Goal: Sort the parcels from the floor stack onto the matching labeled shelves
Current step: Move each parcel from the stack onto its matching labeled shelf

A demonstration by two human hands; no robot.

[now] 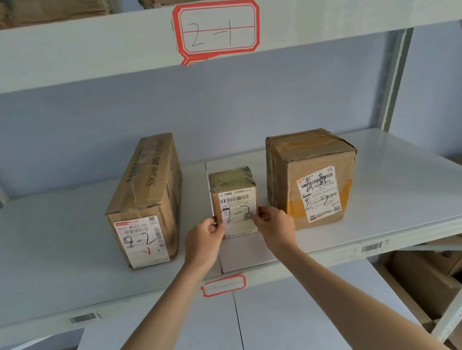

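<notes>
Both hands reach onto the middle shelf (53,248) and hold a small parcel (235,201) that stands upright on the shelf board, near its front edge and right beside the seam in the board. The left hand (203,239) pinches the parcel's left front edge with curled fingers, and the right hand (275,226) pinches the right front edge the same way — so the small box is clasped from both sides. Its front label carries a handwritten "2-2". To the left, just apart from it, lies a long carton (147,206) running from near to far, its front label also marked "2-2". To the right stands a squat brown box (312,177) with an orange tape patch and a white label marked "2-2" as well. On the beam of the shelf above sits a red-bordered tag (218,27) reading "2-1" — more cartons rest on that upper level. A smaller red-bordered tag (223,285) is stuck on the front lip of the middle shelf; its writing is too faint to read.
</notes>
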